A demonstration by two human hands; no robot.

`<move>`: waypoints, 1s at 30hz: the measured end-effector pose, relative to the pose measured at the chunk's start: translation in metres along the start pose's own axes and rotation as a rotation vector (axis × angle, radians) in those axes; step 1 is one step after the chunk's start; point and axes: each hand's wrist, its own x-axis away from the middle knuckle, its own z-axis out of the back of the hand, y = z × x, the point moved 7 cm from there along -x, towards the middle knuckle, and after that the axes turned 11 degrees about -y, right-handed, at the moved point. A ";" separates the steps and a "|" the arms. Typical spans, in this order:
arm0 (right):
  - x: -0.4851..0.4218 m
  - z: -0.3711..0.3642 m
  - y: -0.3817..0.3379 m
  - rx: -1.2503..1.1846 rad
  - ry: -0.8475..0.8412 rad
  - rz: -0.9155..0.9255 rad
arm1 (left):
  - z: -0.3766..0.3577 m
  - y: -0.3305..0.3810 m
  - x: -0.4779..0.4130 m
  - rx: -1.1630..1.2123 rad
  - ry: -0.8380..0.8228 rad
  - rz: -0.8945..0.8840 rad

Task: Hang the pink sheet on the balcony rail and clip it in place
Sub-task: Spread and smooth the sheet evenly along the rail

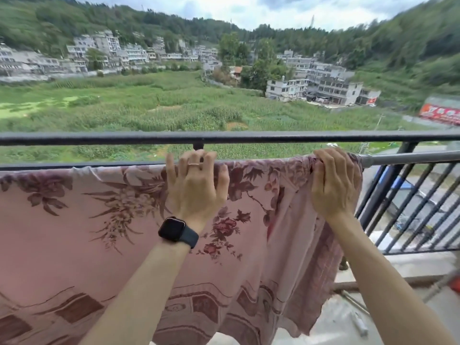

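The pink sheet (74,235) with dark red flowers hangs over a grey metal bar (408,158) just inside the black balcony rail (99,138). It drapes down toward the floor, bunched in folds at its right end. My left hand (196,185), with a ring and a black watch, presses on the sheet's top edge at the middle of the bar. My right hand (333,183) curls over the bar and grips the bunched right end of the sheet. A small dark clip-like piece (198,146) sits under the black rail above my left hand. No loose clip shows.
Black vertical bars (408,205) of the railing run down at the right to a concrete ledge (388,267). Metal rods (353,301) and a small white object (360,326) lie on the floor at lower right. Fields and buildings spread far below.
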 end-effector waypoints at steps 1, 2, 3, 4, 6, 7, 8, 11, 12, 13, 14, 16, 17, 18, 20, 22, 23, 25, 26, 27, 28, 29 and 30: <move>-0.006 -0.004 -0.004 0.015 -0.003 0.012 | -0.008 0.022 -0.010 0.010 -0.054 -0.043; -0.010 -0.009 -0.008 0.021 -0.001 0.024 | -0.016 0.043 -0.019 0.003 -0.103 -0.074; -0.011 -0.012 -0.008 0.026 0.001 0.042 | -0.022 0.063 -0.023 -0.022 -0.136 -0.096; -0.014 -0.016 -0.006 0.038 0.006 0.072 | -0.029 0.076 -0.028 -0.052 -0.151 -0.107; -0.027 -0.014 0.006 0.062 0.015 0.144 | -0.035 0.079 -0.035 -0.110 -0.141 -0.107; -0.035 -0.010 0.013 0.060 0.024 0.178 | -0.036 0.070 -0.036 -0.138 -0.139 -0.109; -0.041 -0.009 0.016 0.054 0.031 0.220 | -0.035 0.053 -0.036 -0.170 -0.129 -0.101; -0.052 -0.009 0.018 0.053 0.019 0.310 | -0.021 0.002 -0.037 -0.214 -0.049 -0.008; -0.052 -0.010 0.019 0.040 0.012 0.313 | -0.017 -0.009 -0.034 -0.221 -0.021 0.014; -0.053 -0.013 0.010 0.023 0.009 0.315 | -0.010 -0.026 -0.032 -0.223 -0.002 0.035; -0.053 -0.018 -0.001 0.003 0.007 0.317 | -0.003 -0.043 -0.030 -0.219 0.015 0.059; -0.055 -0.021 -0.017 -0.042 0.001 0.309 | 0.008 -0.063 -0.027 -0.195 0.037 0.118; -0.057 -0.022 -0.030 -0.070 0.000 0.292 | 0.014 -0.073 -0.027 -0.185 0.034 0.146; -0.059 -0.020 -0.034 -0.109 -0.003 0.263 | 0.013 -0.074 -0.028 -0.174 0.032 0.162; -0.052 -0.020 -0.055 -0.186 0.009 0.184 | 0.019 -0.087 -0.033 -0.146 0.016 0.204; -0.026 -0.020 -0.067 -0.183 0.039 0.089 | 0.025 -0.100 -0.036 -0.141 0.020 0.228; -0.008 -0.023 -0.073 -0.166 0.023 0.029 | 0.029 -0.108 -0.036 -0.143 0.025 0.230; 0.023 -0.034 -0.080 -0.129 -0.098 -0.101 | 0.034 -0.121 -0.032 -0.143 0.027 0.227; 0.033 -0.042 -0.088 -0.110 -0.177 -0.172 | 0.039 -0.132 -0.031 -0.141 0.026 0.221; 0.035 -0.048 -0.090 -0.090 -0.253 -0.230 | 0.040 -0.136 -0.031 -0.142 0.029 0.212; 0.032 -0.051 -0.098 -0.081 -0.311 -0.254 | 0.043 -0.143 -0.030 -0.142 0.028 0.210; 0.027 -0.050 -0.108 -0.093 -0.336 -0.234 | 0.047 -0.149 -0.029 -0.143 0.029 0.209; 0.020 -0.044 -0.111 -0.153 -0.325 -0.201 | 0.049 -0.151 -0.028 -0.144 0.033 0.208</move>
